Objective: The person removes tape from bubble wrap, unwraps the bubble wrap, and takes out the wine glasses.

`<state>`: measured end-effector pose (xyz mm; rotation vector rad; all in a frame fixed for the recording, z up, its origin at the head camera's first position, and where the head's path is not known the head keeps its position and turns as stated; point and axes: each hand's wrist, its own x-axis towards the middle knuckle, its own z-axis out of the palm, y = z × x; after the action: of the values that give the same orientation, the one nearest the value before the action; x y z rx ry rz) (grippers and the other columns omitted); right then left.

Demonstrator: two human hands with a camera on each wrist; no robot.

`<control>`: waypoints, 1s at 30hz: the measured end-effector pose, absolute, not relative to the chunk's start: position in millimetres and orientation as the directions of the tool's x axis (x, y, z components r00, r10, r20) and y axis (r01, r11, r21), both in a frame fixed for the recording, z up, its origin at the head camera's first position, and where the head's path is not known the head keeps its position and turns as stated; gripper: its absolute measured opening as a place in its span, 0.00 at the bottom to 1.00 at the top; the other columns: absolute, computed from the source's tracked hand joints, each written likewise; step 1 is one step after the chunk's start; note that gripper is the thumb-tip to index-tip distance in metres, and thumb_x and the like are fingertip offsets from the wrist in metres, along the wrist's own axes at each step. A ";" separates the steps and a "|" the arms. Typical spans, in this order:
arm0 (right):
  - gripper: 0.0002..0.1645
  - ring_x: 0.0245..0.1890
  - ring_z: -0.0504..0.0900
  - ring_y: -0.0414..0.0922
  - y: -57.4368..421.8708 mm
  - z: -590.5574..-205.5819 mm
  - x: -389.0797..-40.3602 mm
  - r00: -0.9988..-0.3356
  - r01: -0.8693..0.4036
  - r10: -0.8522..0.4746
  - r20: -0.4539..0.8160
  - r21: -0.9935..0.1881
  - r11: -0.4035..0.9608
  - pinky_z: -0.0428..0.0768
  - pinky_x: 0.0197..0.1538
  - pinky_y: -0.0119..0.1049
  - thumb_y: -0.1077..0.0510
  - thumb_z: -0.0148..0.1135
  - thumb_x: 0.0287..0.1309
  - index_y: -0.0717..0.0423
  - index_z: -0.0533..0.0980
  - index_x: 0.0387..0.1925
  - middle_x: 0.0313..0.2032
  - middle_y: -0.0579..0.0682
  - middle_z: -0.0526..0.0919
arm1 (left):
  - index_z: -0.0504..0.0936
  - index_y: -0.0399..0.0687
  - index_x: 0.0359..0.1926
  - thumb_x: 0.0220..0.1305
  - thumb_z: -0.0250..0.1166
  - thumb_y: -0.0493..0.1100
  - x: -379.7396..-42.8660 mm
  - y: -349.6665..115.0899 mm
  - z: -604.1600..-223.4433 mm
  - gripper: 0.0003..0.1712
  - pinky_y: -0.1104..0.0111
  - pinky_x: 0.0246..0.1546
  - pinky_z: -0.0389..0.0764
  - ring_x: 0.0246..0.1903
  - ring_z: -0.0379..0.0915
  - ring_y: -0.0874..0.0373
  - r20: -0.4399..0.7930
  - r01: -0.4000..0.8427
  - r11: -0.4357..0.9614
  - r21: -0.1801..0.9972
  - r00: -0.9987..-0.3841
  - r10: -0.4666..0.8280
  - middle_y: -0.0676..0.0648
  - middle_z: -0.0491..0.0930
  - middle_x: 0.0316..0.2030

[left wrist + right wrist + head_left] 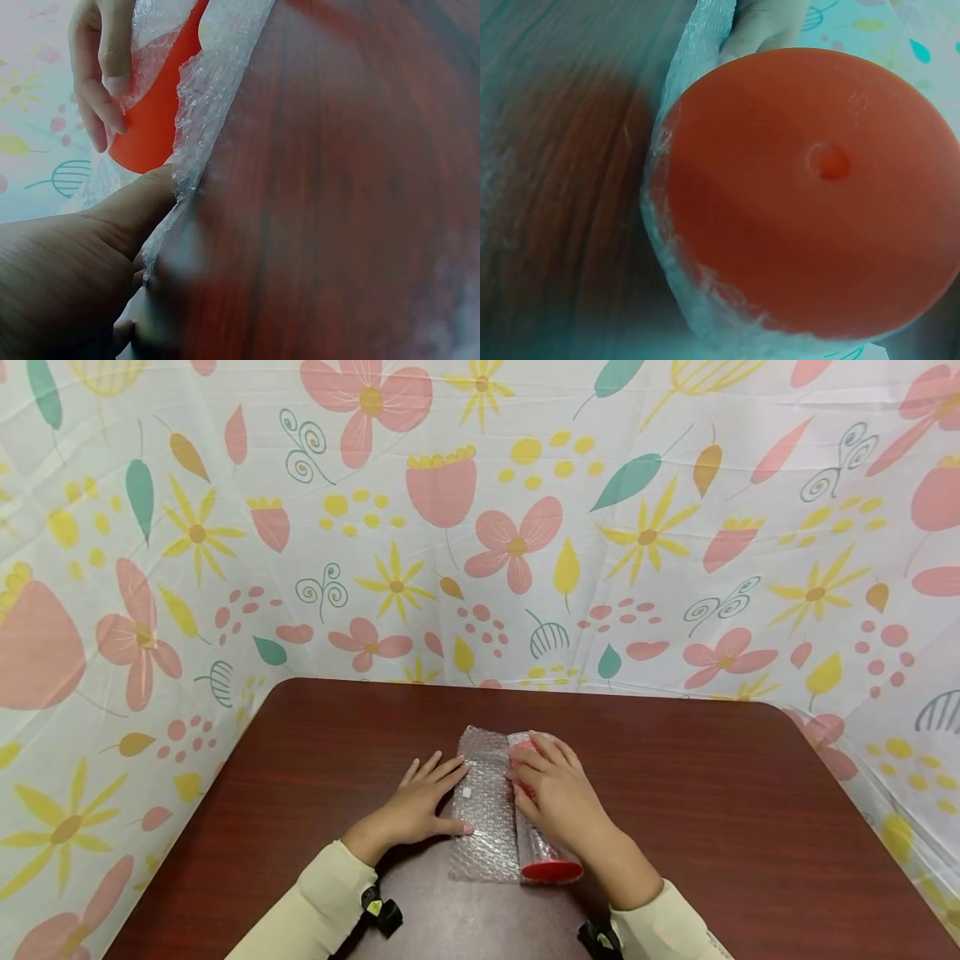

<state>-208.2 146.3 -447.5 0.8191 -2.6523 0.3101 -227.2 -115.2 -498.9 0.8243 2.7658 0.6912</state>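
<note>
A red cylindrical object lies on the table, its near end towards me and bubble wrap around its side. In the right wrist view, that round end is flat with a small round hollow. A flat stretch of bubble wrap extends left from the cylinder. My left hand rests at the wrap's left edge, fingers straight and spread, thumb on the sheet. Over the wrapped cylinder lies my right hand, its fingers bent round the top and left side. The cylinder's far end is mostly hidden by that hand.
The dark red-brown wooden table extends to both sides of the hands. A white cloth with a flower and leaf print hangs behind the table and along its sides. Black straps sit at both sleeve cuffs.
</note>
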 end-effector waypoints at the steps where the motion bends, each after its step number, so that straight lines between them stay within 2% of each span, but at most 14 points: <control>1: 0.11 0.71 0.68 0.58 146.4 -447.6 -208.2 -0.772 -0.578 -0.501 0.391 -0.103 0.810 0.60 0.74 0.58 0.53 0.69 0.58 0.47 0.87 0.43 0.56 0.47 0.84 | 0.58 0.52 0.79 0.58 0.69 0.68 -227.0 -115.5 -498.7 0.55 0.38 0.76 0.39 0.80 0.38 0.39 -0.029 0.474 0.736 0.484 -0.831 0.555 0.50 0.53 0.80; 19: 0.13 0.68 0.70 0.58 151.1 -448.3 -206.3 -0.760 -0.593 -0.510 0.404 -0.109 0.797 0.62 0.74 0.57 0.51 0.70 0.58 0.47 0.87 0.45 0.57 0.48 0.84 | 0.55 0.53 0.79 0.58 0.67 0.70 -225.0 -120.9 -495.6 0.56 0.37 0.75 0.36 0.80 0.36 0.40 -0.059 0.465 0.749 0.472 -0.831 0.553 0.52 0.50 0.80; 30: 0.11 0.72 0.67 0.57 147.9 -447.7 -204.3 -0.773 -0.588 -0.495 0.397 -0.156 0.794 0.59 0.75 0.57 0.53 0.69 0.59 0.47 0.86 0.44 0.60 0.49 0.83 | 0.54 0.56 0.80 0.58 0.66 0.72 -224.4 -128.3 -496.0 0.57 0.36 0.75 0.35 0.81 0.35 0.42 -0.082 0.449 0.763 0.465 -0.836 0.542 0.55 0.49 0.80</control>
<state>-204.3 147.9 -447.7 0.8256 -2.6463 0.3892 -224.4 -128.3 -496.0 0.7819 2.7479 0.6445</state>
